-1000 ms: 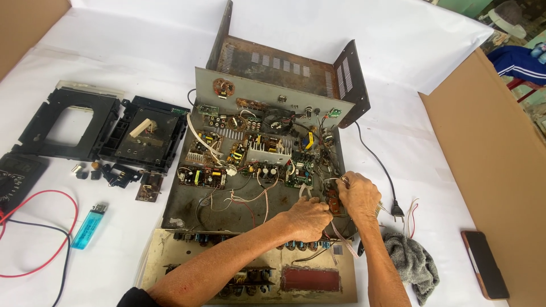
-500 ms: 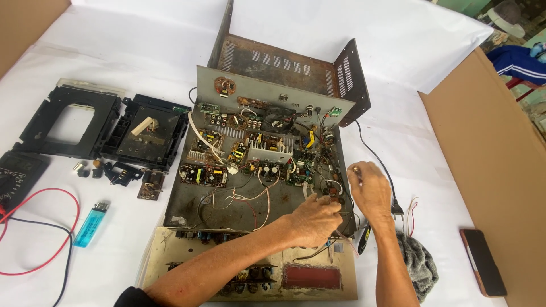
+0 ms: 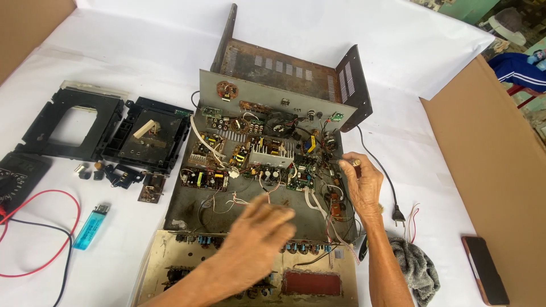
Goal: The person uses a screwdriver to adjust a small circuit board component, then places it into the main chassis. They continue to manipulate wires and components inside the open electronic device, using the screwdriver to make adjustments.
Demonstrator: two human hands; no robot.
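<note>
Chassis (image 3: 187, 210): heavy, rigid; lift by side walls, boards fragile.
Right hand (image 3: 361, 185): pinching small part (image 3: 356, 162), 3 o'clock.
Left hand (image 3: 259, 233): spread, blurred, empty.

Two bare forearms come in from the bottom edge, no sleeves in view, no watch or bracelet at either wrist. Left hand (image 3: 259, 227) is motion-blurred, knuckles and fingers smeared, no ring made out. Right hand (image 3: 359, 185) is sharp, bare, veins and tendons showing, lean wrist, no glove.
</note>
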